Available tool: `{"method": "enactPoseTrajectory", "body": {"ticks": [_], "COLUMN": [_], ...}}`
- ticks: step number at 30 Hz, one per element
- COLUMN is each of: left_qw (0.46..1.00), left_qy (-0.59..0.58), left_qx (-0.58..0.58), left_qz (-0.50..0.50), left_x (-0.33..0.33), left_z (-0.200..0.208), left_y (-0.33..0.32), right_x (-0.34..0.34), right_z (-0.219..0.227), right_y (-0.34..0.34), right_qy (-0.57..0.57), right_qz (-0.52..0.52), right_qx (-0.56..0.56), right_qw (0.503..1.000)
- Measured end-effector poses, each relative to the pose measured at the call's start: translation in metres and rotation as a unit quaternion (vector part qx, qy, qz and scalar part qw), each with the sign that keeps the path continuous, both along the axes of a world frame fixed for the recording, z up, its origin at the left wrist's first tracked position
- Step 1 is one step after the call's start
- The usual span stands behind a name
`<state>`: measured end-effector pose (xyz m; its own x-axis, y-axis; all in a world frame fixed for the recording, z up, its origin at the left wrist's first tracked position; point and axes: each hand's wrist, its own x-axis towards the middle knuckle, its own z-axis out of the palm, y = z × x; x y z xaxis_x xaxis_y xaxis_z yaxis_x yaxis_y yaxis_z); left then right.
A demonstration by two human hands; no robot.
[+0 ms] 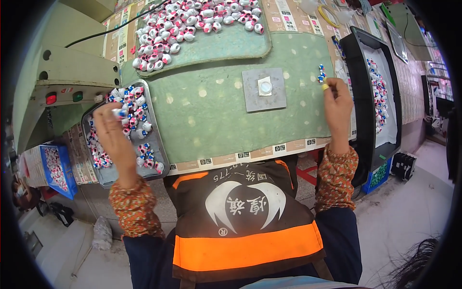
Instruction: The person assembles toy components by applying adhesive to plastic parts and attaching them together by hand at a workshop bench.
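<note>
at the right hand point(339, 98), a blue-white piece point(321, 73) points lengthwise — up the view.

1 fisheye view from the wearer's head, facing steeply down; apron point(246, 221) close below, green worktop point(211, 123) beyond

Bright, even light; edges bend, darken

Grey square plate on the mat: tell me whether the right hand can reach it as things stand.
Probably yes: the right hand is to the right of the grey plate, with only green mat showing between them. The small blue-and-white figure at its fingertips might hamper grasping.
</note>
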<state>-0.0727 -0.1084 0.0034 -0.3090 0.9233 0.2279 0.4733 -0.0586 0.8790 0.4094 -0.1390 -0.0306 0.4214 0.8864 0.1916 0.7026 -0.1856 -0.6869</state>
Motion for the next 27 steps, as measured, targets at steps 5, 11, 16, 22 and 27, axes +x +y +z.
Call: {"method": "enactPoseTrajectory", "body": {"ticks": [5,11,16,22,27], "left_qw": [0.961,0.908,0.919,0.85,0.807], "left_qy": [0.276,0.41,0.354,0.496,0.558], "left_qx": [-0.002,0.08,0.083,0.081,0.087], "left_qz": [0.01,-0.018,-0.154,-0.161,-0.175], "left_x": [-0.062,-0.032,0.025,0.064,0.077], "left_z": [-0.01,-0.006,0.011,-0.01,-0.03], "left_y": [0.008,0.021,0.062,0.119,0.133], "right_x": [0.015,0.013,0.019,0.009,0.0], "right_z": [-0.006,-0.001,0.01,0.002,0.006], "right_y": [0.018,0.031,0.029,0.005,-0.01], "right_qy": [-0.137,-0.219,-0.222,-0.342,-0.361], "right_qz": [0.044,0.032,0.046,0.129,0.133], "right_qx": [0.0,-0.09,-0.182,-0.1,-0.057], "right_qw": [0.99,0.971,0.957,0.925,0.921]}}
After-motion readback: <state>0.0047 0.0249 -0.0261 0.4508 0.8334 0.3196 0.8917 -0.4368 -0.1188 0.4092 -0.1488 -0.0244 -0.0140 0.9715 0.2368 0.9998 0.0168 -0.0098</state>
